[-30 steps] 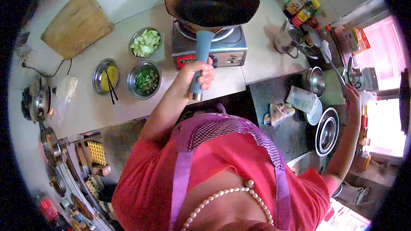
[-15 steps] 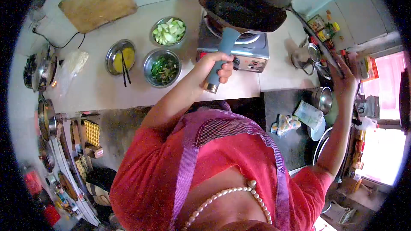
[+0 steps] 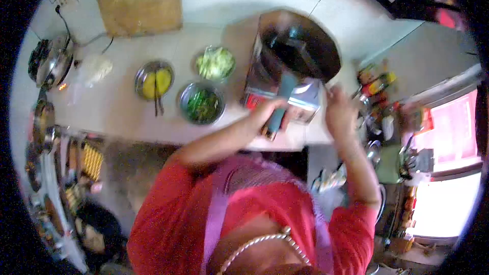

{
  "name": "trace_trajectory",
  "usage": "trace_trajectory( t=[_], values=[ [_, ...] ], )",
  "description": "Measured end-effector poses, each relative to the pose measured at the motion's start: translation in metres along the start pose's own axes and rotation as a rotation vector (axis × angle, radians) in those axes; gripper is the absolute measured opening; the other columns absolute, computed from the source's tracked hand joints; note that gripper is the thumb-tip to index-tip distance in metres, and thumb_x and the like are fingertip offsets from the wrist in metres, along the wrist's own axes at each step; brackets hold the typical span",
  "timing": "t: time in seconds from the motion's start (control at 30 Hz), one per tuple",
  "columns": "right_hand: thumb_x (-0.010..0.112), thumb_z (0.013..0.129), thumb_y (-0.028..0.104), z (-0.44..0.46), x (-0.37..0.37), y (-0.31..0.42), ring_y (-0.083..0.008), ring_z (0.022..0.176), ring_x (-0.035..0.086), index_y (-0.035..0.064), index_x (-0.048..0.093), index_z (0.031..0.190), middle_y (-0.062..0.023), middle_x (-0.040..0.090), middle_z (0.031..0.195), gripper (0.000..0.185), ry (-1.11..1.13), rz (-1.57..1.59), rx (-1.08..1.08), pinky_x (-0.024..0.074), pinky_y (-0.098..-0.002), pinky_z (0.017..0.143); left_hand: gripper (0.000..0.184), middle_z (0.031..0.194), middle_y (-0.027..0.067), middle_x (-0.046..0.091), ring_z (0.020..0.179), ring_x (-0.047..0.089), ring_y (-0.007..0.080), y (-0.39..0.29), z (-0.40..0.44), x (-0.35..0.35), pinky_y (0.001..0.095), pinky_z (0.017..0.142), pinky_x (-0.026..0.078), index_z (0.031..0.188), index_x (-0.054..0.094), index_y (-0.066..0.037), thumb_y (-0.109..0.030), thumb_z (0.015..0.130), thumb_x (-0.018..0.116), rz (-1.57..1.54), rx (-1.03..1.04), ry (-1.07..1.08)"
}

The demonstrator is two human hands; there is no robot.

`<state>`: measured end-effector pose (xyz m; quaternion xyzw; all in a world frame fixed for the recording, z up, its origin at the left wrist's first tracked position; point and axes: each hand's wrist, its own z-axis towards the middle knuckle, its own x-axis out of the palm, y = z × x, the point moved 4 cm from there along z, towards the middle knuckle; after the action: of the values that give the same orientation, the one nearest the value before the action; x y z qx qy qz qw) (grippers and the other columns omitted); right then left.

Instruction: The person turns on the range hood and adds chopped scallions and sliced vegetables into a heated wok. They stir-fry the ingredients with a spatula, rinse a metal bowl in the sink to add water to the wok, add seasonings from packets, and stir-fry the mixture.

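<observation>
My left hand is wrapped round the grey-blue handle of a dark wok. The wok is over a box-shaped burner stove. A dark spatula, blurred by motion, reaches down into the wok. At the wok's right side my right hand is closed on the spatula's handle end, though its fingers are smeared. Left of the stove are a bowl of pale green chopped vegetable, a bowl of chopped greens and a bowl of yellow liquid with chopsticks in it.
A wooden cutting board leans on the back wall. A clear plastic bag and metal pans are at the left. Several bottles and jars stand in the right corner, near a bright window.
My right hand has swung left and inward with the spatula, whose head now is inside the wok instead of at its right rim. The wok sits lower in view, its handle still held.
</observation>
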<state>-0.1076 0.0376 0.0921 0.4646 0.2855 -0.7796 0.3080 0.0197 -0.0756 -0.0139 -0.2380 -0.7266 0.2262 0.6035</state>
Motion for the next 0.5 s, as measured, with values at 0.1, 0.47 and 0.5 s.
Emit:
trace_trajectory(
  t=[0.1, 0.47, 0.5],
  values=[
    [0.050, 0.082, 0.019, -0.004, -0.037, 0.034, -0.0259, 0.072, 0.059, 0.0048, 0.055, 0.102, -0.0122, 0.060, 0.084, 0.025, 0.256, 0.225, -0.354, 0.0469, -0.0385, 0.063, 0.036, 0.061, 0.0068, 0.054, 0.049, 0.053, 0.0174, 0.004, 0.000, 0.005, 0.0297, 0.044, 0.044, 0.078, 0.052, -0.005, -0.040, 0.083, 0.045, -0.065, -0.053, -0.033],
    [0.047, 0.068, -0.005, 0.191, -0.291, -0.012, -0.0317, 0.114, 0.037, 0.0076, 0.041, 0.120, -0.0128, 0.044, 0.122, 0.054, -1.035, -0.030, -0.481, 0.0233, -0.0410, 0.100, 0.043, 0.084, 0.0086, 0.057, 0.064, 0.057, 0.0178, 0.014, -0.023, -0.003, 0.0315, 0.051, 0.048, 0.111, 0.049, -0.010, -0.044, 0.086, 0.042, -0.113, -0.035, -0.016],
    [0.047, 0.067, -0.005, 0.203, -0.307, -0.011, -0.0311, 0.116, 0.036, 0.0087, 0.038, 0.122, -0.0118, 0.042, 0.125, 0.058, -1.134, -0.105, -0.484, 0.0241, -0.0410, 0.099, 0.043, 0.084, 0.0089, 0.057, 0.064, 0.057, 0.0178, 0.012, -0.029, 0.000, 0.0315, 0.051, 0.048, 0.113, 0.048, -0.010, -0.043, 0.086, 0.042, -0.090, -0.006, -0.020]
  ],
)
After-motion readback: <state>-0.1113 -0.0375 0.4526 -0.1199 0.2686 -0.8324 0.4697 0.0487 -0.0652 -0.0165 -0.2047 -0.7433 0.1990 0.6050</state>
